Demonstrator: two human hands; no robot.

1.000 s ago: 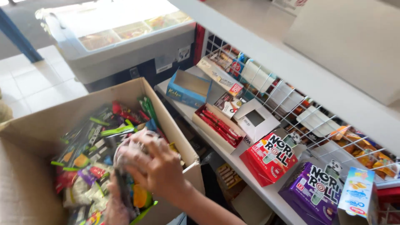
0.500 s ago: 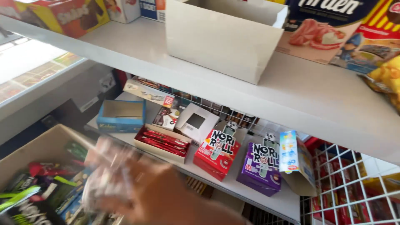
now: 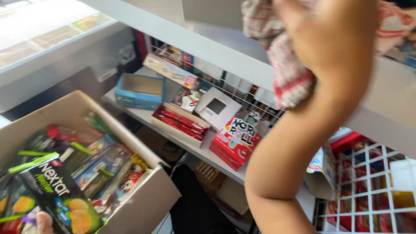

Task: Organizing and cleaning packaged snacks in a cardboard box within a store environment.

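The right hand [image 3: 333, 39] is raised to the upper white shelf [image 3: 208, 47], clamped on crinkly red-and-white checked packets [image 3: 286, 73], blurred; the left hand [image 3: 43, 222], probably a fingertip, touches a glossy black snack packet [image 3: 60, 199] in the cardboard box [image 3: 147, 203].

White shelves [image 3: 182, 41] are running across the shop, lying just below the raised fingers. A chest freezer [image 3: 47, 41] is standing well away from them at far left, daylight gleaming on its lid. White wire racks [image 3: 368, 182] are sitting below the fingers.
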